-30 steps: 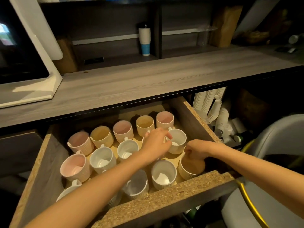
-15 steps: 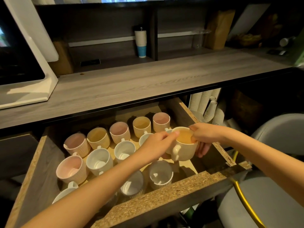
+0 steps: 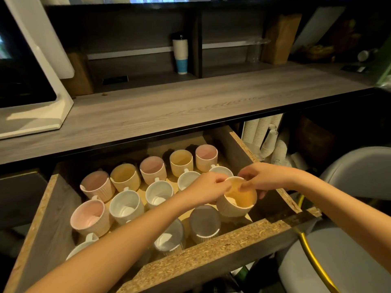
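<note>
Yellow-lined mug point(image 3: 238, 200), which stood in the front right corner of the drawer point(image 3: 211, 254) a second ago, is now lifted and tilted above that spot. The left hand point(image 3: 208, 190) and right hand point(image 3: 264, 179) pinch its rim with curled fingers.

yellow mug point(image 3: 238, 200) handle hidden behind left hand point(image 3: 208, 190), front-row white mug point(image 3: 168, 240) half under forearm, monitor point(image 3: 21, 81) and chair point(image 3: 347, 265) cut by frame edges

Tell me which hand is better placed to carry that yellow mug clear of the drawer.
Probably the right hand: it pinches the yellow mug at its rim and its arm comes in over the drawer side wall, while the left hand reaches in across other mugs.
</note>
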